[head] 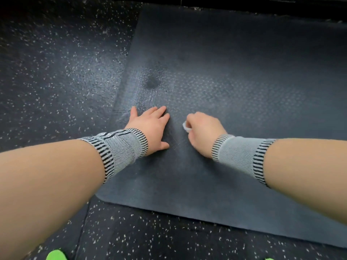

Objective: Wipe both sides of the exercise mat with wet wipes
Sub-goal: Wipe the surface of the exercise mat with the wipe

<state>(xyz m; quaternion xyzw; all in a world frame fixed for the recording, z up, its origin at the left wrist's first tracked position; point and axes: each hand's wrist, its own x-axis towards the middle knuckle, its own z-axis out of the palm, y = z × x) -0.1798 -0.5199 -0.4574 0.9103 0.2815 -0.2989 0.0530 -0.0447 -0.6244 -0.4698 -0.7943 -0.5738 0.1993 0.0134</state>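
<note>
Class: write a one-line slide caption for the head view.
Left hand flat on dark textured exercise mat; right hand grips white wet wipe.

Both arms stretched forward and down, hands close together.

Left hand point(150, 126) laid flat, palm down, fingers straight and pointing toward 1 o'clock, thumb splayed toward 3 o'clock; bare forearm entering from 8 o'clock, wrist wrapped in a grey knit band point(120, 150) with black-striped edges. Right hand point(203, 131) curled into a loose fist, knuckles up, a small white wad point(186, 126) pinched at the fingertips — forearm entering from 4 o'clock, wrist in a matching grey band point(238, 156). Hands near each other, not touching.
</note>
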